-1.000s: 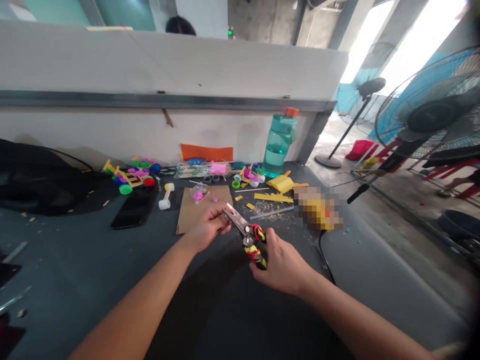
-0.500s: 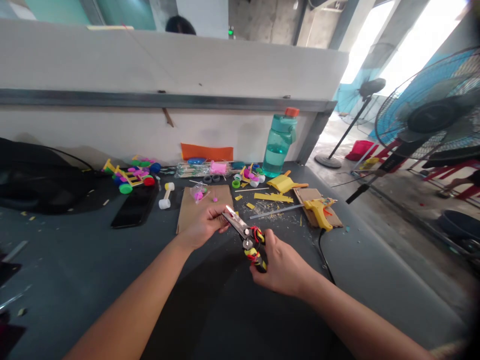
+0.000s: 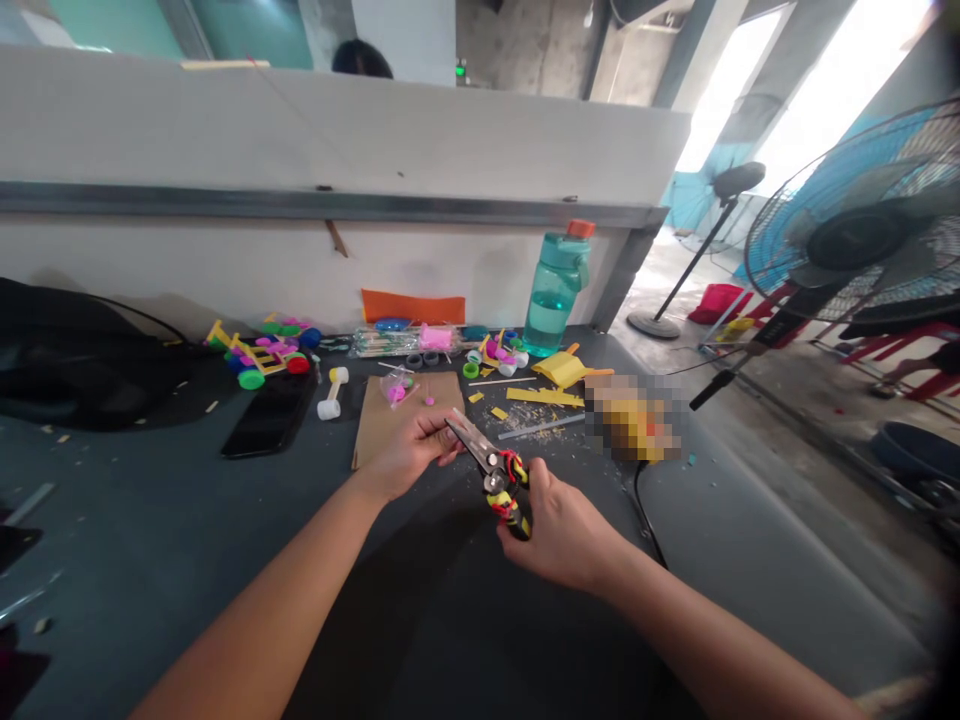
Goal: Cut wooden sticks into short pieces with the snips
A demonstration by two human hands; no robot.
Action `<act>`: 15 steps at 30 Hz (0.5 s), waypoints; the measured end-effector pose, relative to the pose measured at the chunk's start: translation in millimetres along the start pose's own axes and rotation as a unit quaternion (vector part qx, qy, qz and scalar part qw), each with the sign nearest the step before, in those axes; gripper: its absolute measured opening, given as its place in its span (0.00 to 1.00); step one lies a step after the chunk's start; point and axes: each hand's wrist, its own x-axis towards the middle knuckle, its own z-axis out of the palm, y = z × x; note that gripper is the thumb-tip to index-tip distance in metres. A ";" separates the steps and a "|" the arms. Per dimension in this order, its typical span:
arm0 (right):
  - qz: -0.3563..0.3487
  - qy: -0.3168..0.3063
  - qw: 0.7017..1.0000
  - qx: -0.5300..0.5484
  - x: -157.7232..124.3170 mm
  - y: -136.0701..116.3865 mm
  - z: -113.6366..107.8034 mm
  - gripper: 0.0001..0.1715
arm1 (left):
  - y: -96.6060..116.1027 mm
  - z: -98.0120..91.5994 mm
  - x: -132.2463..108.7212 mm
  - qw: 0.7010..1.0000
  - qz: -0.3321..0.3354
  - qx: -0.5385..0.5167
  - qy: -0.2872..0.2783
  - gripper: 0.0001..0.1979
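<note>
My right hand [image 3: 559, 525] grips the black, yellow and red handles of a pair of scissors [image 3: 487, 462]. The blades point up and to the left, towards my left hand [image 3: 416, 450]. My left fingers are pinched together right at the blade tips; whatever small piece lies between them is hidden. Just behind that hand lies a flat brown cardboard sheet [image 3: 375, 405] with a small plastic bag holding pink bits [image 3: 396, 388] on it. Yellow scraps [image 3: 499, 412] and crumbs are scattered to the right of the blades, beside a clear glue stick [image 3: 540, 427].
A teal water bottle [image 3: 551, 300] stands at the back by the partition. A phone [image 3: 270, 420] and colourful wheeled toys [image 3: 262, 355] are to the left. On the right, a pixelated yellow glue gun [image 3: 637, 430] trails a black cord. A standing fan [image 3: 855, 240] is beyond the table.
The view has shifted very slightly. The scissor blades look closer together at my left fingers. The glue gun area, sharp before, is now pixelated.
</note>
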 end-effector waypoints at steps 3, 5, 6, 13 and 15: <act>0.001 0.004 1.000 0.009 0.2 -1.2 -0.5 0.24 | -1.2 0.3 -0.4 1.000 -0.013 -0.012 0.005 0.11; 0.002 0.004 1.000 0.013 0.2 -1.6 -1.4 0.25 | -1.0 0.7 -0.6 1.000 -0.015 -0.020 0.009 0.10; 0.002 0.004 1.000 0.016 0.3 -1.6 -1.9 0.25 | -0.7 0.9 -0.7 1.000 -0.016 -0.022 0.010 0.10; 0.000 -0.007 0.999 0.032 -0.1 -0.9 -3.1 0.26 | 1.5 0.2 -1.3 1.000 -0.022 -0.014 0.008 0.09; -0.001 -0.013 0.999 0.038 -0.5 -0.9 -3.3 0.25 | 2.0 0.1 -1.4 1.000 -0.021 -0.011 0.008 0.09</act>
